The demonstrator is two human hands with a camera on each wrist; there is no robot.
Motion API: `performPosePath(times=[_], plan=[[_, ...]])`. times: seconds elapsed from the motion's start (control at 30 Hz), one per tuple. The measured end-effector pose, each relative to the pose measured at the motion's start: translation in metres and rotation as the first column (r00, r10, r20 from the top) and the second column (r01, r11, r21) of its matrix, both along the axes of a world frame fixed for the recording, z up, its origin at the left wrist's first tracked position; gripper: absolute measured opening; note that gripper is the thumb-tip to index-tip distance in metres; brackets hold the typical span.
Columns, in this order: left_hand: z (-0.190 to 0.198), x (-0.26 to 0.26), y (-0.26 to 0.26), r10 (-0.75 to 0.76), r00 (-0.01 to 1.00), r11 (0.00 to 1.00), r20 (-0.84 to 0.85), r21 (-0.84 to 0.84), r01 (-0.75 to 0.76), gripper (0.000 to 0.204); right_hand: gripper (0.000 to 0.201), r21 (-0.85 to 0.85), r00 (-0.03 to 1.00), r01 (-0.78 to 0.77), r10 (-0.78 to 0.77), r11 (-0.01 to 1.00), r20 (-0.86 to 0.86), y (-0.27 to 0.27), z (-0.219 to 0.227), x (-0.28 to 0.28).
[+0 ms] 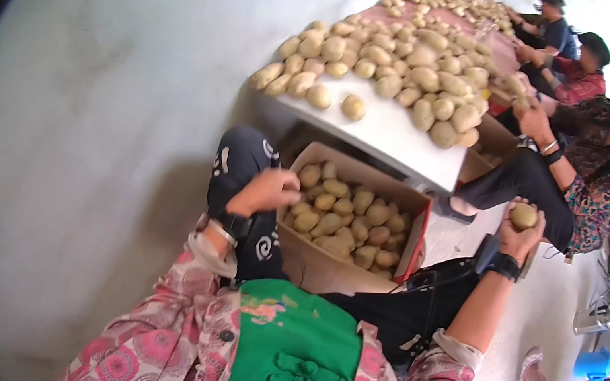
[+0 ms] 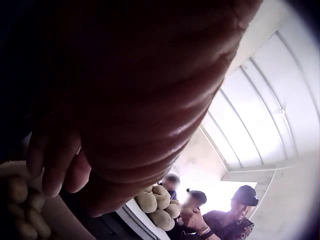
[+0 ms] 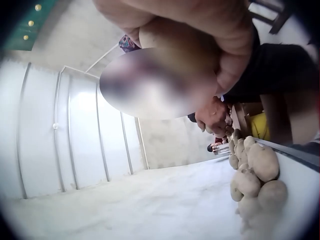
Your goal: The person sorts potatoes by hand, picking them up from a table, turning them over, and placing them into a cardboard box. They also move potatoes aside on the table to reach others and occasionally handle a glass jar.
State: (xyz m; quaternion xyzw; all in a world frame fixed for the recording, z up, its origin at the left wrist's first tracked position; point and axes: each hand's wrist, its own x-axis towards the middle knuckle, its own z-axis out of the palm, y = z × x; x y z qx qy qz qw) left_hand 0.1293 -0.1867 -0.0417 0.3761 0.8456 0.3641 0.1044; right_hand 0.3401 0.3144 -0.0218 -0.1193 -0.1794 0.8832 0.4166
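Observation:
My right hand [image 1: 517,236] grips a single potato [image 1: 524,217], held up to the right of the box. Its fingers [image 3: 235,35] curl around the potato in the right wrist view, where a blur covers part of the scene. My left hand [image 1: 268,191] hovers at the left rim of a cardboard box [image 1: 415,241] full of potatoes [image 1: 350,212]. In the left wrist view the left fingers [image 2: 55,170] hang loosely bent with nothing between them, and box potatoes [image 2: 35,220] show below.
Beyond the box stands a white table [image 1: 408,151] heaped with potatoes [image 1: 424,57]. Several people sit along its right side; the nearest person [image 1: 608,161] wears a black cap. A blue jug [image 1: 596,365] and a metal flask [image 1: 600,318] are at the far right.

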Motion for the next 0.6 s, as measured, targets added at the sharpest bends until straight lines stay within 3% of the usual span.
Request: performPosePath(times=[0.07,0.1,0.13,0.17,0.2,0.27,0.37,0.47,0.53,0.6], plan=[[-0.023,0.008,-0.002,-0.102,0.994,0.993,0.045,-0.052,0.105,0.024,0.020,0.035,0.930,-0.238,0.238,0.971,-0.279,-0.007,0.004,-0.007],[-0.046,-0.002,-0.001,-0.270,0.963,0.960,0.007,-0.074,0.270,0.027,0.020,0.081,0.999,-0.012,0.016,0.997,-0.049,-0.012,0.006,-0.017],[-0.040,0.008,0.006,-0.245,0.958,0.963,0.148,-0.079,0.258,0.027,0.024,0.156,0.996,-0.036,0.049,0.987,-0.080,-0.019,0.008,-0.018],[-0.047,0.010,0.010,-0.196,0.951,0.968,0.239,-0.105,0.226,0.031,0.022,0.045,0.996,-0.060,0.063,0.997,-0.070,-0.027,0.014,-0.021],[-0.060,0.003,0.011,-0.229,0.957,0.954,0.179,-0.154,0.257,0.037,0.020,0.090,0.988,-0.095,0.105,0.991,-0.115,-0.033,0.018,-0.026],[-0.048,0.012,0.026,-0.222,0.953,0.947,0.206,-0.188,0.261,0.038,0.016,-0.057,0.994,-0.041,0.035,0.998,-0.103,-0.042,0.020,-0.041],[-0.039,0.026,0.046,-0.279,0.887,0.925,0.367,-0.146,0.352,0.041,0.015,-0.034,0.993,-0.050,0.046,0.998,-0.108,-0.053,0.023,-0.053],[-0.084,0.015,0.051,-0.284,0.869,0.892,0.405,-0.219,0.394,0.048,0.018,0.073,0.989,-0.145,0.147,0.987,-0.030,-0.064,0.017,-0.069],[-0.101,0.011,0.054,-0.257,0.883,0.885,0.393,-0.272,0.379,0.053,0.022,0.242,0.951,-0.302,0.309,0.922,0.008,-0.075,0.015,-0.076],[-0.108,0.015,0.050,-0.161,0.983,0.936,0.084,-0.303,0.179,0.056,0.023,0.298,0.879,-0.475,0.466,0.828,0.106,-0.086,0.012,-0.083]])
